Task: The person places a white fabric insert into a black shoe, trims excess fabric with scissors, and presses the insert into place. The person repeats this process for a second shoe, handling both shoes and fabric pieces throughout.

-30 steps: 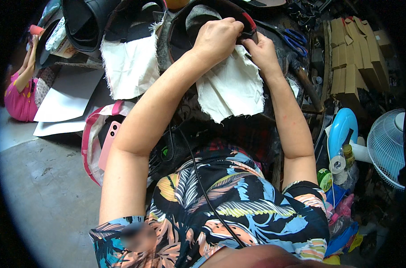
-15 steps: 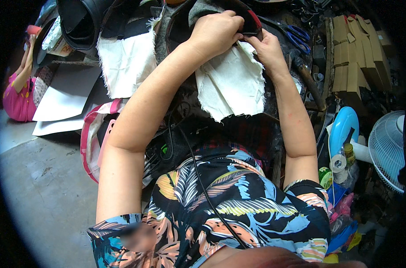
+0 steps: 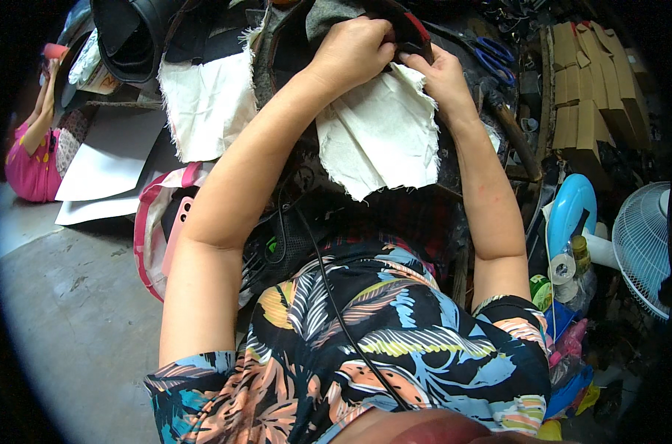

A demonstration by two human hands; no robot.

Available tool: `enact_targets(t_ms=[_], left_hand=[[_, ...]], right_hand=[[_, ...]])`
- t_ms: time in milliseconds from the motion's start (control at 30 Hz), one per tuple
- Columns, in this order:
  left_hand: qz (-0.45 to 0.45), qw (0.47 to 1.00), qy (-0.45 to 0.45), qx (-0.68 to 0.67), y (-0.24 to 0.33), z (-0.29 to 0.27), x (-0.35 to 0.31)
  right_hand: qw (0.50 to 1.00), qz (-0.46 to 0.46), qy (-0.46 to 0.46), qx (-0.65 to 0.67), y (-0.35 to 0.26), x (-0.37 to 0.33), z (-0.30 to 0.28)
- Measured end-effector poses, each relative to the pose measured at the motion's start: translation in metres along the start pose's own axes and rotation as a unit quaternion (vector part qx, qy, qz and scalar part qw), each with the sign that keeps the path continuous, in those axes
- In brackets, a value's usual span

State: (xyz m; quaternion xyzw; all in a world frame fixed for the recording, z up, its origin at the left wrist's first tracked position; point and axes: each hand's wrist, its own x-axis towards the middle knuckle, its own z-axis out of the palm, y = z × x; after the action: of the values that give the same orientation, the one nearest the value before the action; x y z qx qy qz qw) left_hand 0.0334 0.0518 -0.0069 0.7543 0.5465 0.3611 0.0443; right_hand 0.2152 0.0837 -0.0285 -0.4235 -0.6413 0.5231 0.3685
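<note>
A dark curved piece (image 3: 414, 33) with a red strip on its edge and grey fabric inside lies at the top middle. My left hand (image 3: 353, 50) has its fingers closed on the near side of that piece. Against its right edge, my right hand (image 3: 443, 78) is closed too, thumb and fingers pinching it. Below both hands a frayed white cloth (image 3: 380, 140) hangs down, its upper corner close to my right thumb. A second frayed white cloth (image 3: 209, 103) hangs to the left from another dark piece. My fingertips are partly hidden.
Blue-handled scissors (image 3: 493, 59) lie beyond my right hand. Cardboard boxes (image 3: 588, 89) stack at the right, above a fan (image 3: 643, 248). White sheets (image 3: 110, 159) and a pink-rimmed bag (image 3: 149, 244) with a pink phone (image 3: 177, 229) are at left. Another person (image 3: 34, 159) is far left.
My left hand has shifted slightly left and down, and its thumb has drawn apart from my right thumb. The white cloth under it has spread a little to the left.
</note>
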Motion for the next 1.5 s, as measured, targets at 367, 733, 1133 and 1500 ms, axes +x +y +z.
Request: enact_targets(t_ms=[367, 733, 1133, 1500], left_hand=[[-0.018, 0.988, -0.145, -0.046, 0.000, -0.014, 0.006], [-0.093, 0.986, -0.108, -0.088, 0.000, -0.010, 0.000], [0.009, 0.994, -0.104, -0.015, 0.001, -0.017, -0.002], [-0.046, 0.999, -0.029, 0.001, 0.006, -0.005, 0.002]], right_hand=[[0.994, 0.048, -0.070, 0.062, -0.015, -0.004, -0.005], [1.000, 0.012, -0.013, 0.005, -0.017, -0.004, 0.005], [0.996, 0.077, -0.043, -0.008, -0.023, -0.006, -0.002], [0.996, 0.079, -0.020, -0.025, -0.022, -0.004, 0.004]])
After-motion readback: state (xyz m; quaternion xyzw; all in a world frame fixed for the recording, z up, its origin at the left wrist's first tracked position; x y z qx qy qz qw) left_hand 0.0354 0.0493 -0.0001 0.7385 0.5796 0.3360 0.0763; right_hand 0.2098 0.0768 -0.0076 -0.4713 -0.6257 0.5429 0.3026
